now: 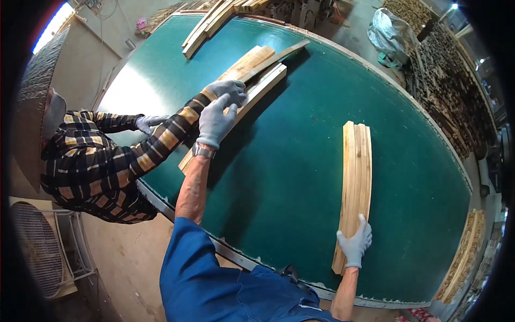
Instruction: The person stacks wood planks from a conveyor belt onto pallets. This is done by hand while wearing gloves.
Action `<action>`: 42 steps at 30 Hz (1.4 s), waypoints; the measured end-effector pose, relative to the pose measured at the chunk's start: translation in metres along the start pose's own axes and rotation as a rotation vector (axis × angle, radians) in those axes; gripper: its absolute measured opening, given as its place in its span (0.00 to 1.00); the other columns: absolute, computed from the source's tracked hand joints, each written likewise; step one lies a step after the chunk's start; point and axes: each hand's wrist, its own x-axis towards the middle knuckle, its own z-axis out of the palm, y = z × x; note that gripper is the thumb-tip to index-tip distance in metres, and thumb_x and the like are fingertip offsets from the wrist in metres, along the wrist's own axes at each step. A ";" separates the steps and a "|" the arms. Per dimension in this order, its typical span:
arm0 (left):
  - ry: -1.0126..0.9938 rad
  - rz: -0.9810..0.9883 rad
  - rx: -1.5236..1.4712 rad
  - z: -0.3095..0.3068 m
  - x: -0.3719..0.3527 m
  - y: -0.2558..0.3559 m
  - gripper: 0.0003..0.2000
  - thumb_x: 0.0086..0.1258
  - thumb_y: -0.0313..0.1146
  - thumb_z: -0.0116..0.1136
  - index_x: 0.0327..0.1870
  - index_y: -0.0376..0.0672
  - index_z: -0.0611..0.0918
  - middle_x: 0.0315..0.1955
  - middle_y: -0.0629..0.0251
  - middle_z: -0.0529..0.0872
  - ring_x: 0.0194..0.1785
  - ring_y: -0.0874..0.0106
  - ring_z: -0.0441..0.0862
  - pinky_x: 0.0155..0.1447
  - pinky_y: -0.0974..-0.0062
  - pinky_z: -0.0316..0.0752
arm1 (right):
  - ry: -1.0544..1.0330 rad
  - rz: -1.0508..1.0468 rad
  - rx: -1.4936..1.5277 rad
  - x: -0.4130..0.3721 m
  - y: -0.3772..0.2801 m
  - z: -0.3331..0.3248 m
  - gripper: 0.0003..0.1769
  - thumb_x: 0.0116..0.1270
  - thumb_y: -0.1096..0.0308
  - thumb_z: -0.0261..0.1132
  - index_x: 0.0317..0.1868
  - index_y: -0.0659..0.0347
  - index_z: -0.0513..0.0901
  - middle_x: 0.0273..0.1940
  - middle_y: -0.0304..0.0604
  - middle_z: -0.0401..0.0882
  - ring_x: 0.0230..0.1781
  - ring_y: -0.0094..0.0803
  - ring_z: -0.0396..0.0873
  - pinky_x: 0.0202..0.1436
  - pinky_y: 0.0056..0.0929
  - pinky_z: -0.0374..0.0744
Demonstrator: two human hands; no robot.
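My right hand, in a grey glove, grips the near end of a stack of pale wooden strips lying lengthwise on the green table. My left hand, also gloved, is at a second group of wooden strips, its thumb apart from its fingers. It overlaps the gloved hand of a co-worker, which is over the same strips. Whether my left fingers touch the wood cannot be made out. One darker curved strip lies tilted across that group.
The co-worker in a checked shirt stands at the left edge, the other gloved hand over the table. More wooden strips lie at the far side. Stacked wood and a silvery sack stand beyond. A mesh-covered fan is lower left.
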 end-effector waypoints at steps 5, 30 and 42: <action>0.038 -0.030 0.188 0.010 -0.033 -0.022 0.17 0.61 0.40 0.59 0.47 0.41 0.81 0.39 0.50 0.84 0.42 0.54 0.81 0.47 0.60 0.76 | 0.179 0.084 0.003 0.014 -0.012 0.016 0.55 0.43 0.55 0.76 0.71 0.46 0.54 0.68 0.57 0.54 0.63 0.54 0.62 0.64 0.50 0.63; -0.529 -0.505 0.236 0.074 0.066 -0.131 0.50 0.32 0.58 0.79 0.53 0.26 0.73 0.45 0.44 0.82 0.51 0.56 0.80 0.54 0.67 0.74 | 0.180 0.118 -0.112 0.028 0.004 0.033 0.55 0.44 0.56 0.75 0.72 0.41 0.53 0.61 0.48 0.61 0.60 0.49 0.64 0.62 0.48 0.65; -0.347 -0.346 -0.618 0.060 -0.003 -0.137 0.19 0.60 0.41 0.63 0.44 0.35 0.81 0.30 0.61 0.86 0.33 0.73 0.81 0.39 0.72 0.75 | 0.205 0.119 -0.124 0.026 0.013 0.048 0.55 0.43 0.55 0.75 0.72 0.39 0.54 0.62 0.48 0.61 0.61 0.48 0.63 0.63 0.48 0.64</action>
